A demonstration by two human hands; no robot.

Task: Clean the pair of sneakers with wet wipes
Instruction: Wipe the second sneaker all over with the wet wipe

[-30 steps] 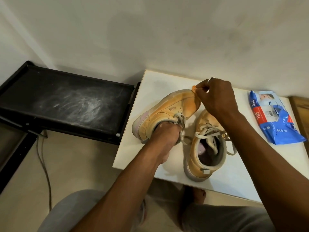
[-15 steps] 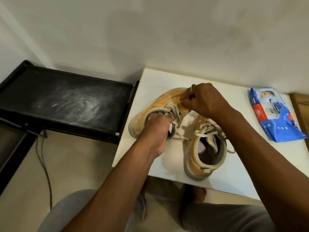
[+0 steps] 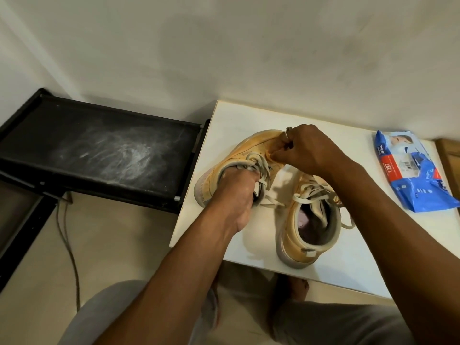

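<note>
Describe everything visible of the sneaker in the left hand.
The held sneaker is tan with a pale greyish sole and loose off-white laces, its upper looking like stained leather. It tilts on its side above the white table, toe towards the wall. The left hand grips its collar; the right hand presses curled fingers on its forefoot.

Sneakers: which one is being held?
The left sneaker, tilted: left hand grips its collar, right hand pinches at its upper. The other sneaker stands alone on the table.

Dim warm indoor light, soft shadows, slightly soft focus, wide-angle bending at edges.
</note>
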